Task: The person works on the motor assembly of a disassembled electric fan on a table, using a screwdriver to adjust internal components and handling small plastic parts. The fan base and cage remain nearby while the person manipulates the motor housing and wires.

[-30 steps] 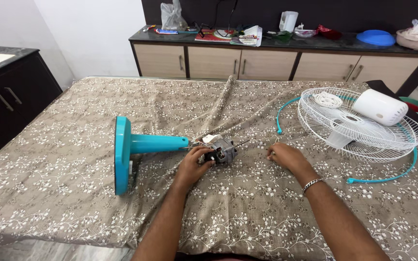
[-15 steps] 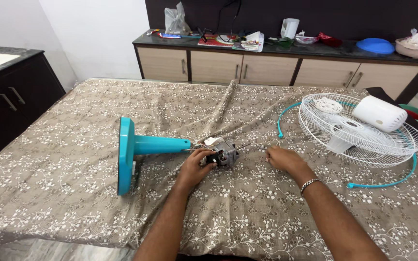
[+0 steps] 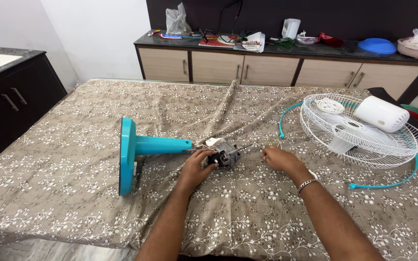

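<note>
A teal fan stand point(image 3: 136, 150) lies on its side on the patterned cloth, its round base to the left. At the stand's right end sits the bare grey fan motor point(image 3: 227, 154) with its thin shaft pointing right. My left hand point(image 3: 197, 166) grips the motor from the near side. My right hand point(image 3: 276, 158) rests on the cloth just right of the shaft tip, fingers curled; whether it pinches anything small I cannot tell.
White wire fan grilles point(image 3: 364, 133) with a teal rim ring, a white motor cover point(image 3: 380, 113) and white blades lie at the right. A cluttered sideboard point(image 3: 286, 58) stands behind the table; a dark cabinet point(image 3: 10, 101) is at the left.
Both hands stay about where they were at the motor. Only the camera view has shifted slightly.
</note>
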